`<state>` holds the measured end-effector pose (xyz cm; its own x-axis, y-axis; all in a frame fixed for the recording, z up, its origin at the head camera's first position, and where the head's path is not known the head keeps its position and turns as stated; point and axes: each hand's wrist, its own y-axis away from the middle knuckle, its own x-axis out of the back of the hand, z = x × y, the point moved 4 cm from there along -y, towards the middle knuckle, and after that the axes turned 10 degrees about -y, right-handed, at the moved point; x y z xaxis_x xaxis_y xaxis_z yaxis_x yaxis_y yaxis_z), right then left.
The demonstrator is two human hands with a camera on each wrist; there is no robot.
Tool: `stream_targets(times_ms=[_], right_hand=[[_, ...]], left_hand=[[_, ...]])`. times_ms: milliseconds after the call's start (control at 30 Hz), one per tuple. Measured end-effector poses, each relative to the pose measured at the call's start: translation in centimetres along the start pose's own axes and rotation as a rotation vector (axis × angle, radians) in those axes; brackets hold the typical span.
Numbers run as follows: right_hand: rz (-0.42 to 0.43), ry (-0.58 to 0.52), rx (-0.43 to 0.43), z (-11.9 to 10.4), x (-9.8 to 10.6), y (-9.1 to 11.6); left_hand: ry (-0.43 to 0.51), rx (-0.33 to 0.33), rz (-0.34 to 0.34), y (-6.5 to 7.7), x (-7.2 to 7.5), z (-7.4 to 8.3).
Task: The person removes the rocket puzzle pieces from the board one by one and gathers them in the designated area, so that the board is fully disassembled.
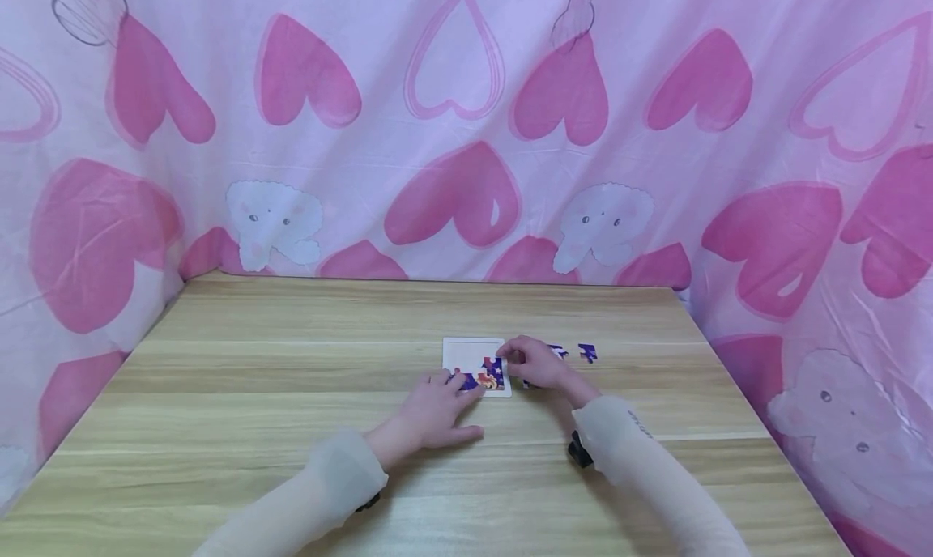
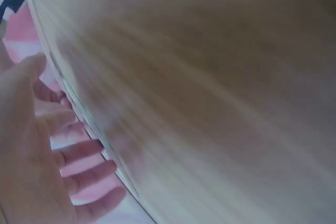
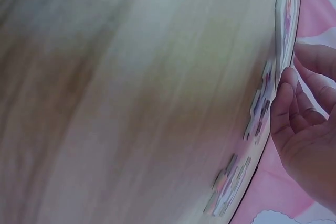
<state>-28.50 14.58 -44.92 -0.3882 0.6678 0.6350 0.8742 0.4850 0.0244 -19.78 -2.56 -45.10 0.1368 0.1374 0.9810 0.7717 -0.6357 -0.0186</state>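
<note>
A white-framed jigsaw tray [image 1: 463, 353] lies flat on the table in the head view. Purple and orange puzzle pieces [image 1: 493, 372] fill part of its near and right side; the upper left is bare white. My left hand [image 1: 437, 411] spreads its fingers over the tray's near left corner, thumb apart on the wood. At the right edge, my right hand [image 1: 535, 363] bends its fingertips down to the tray; in the right wrist view its thumb and fingers [image 3: 282, 103] are by the frame, and no piece shows between them. The left wrist view shows the left fingers [image 2: 86, 177] extended.
Loose purple pieces, one at the far right [image 1: 587, 352] and others partly behind the right hand [image 1: 559, 351], lie on the wooden table [image 1: 291, 355]. In the right wrist view, several pieces [image 3: 228, 187] lie beside the tray. Pink heart-patterned cloth [image 1: 452, 201] surrounds the table.
</note>
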Motion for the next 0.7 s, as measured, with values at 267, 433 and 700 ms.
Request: stream_targets(times_ms=[267, 433, 700], right_hand=[[-0.005, 0.026, -0.037, -0.2, -0.2, -0.4], [-0.008, 0.029, -0.053, 0.0, -0.4, -0.6], [-0.02, 0.051, -0.041, 0.2, -0.6, -0.8]], left_hand=[[-0.112, 0.039, 0.004, -0.7, 0.1, 0.9], [-0.144, 0.031, 0.017, -0.8, 0.3, 1.1], [-0.143, 0.021, 0.006, -0.8, 0.5, 1.4]])
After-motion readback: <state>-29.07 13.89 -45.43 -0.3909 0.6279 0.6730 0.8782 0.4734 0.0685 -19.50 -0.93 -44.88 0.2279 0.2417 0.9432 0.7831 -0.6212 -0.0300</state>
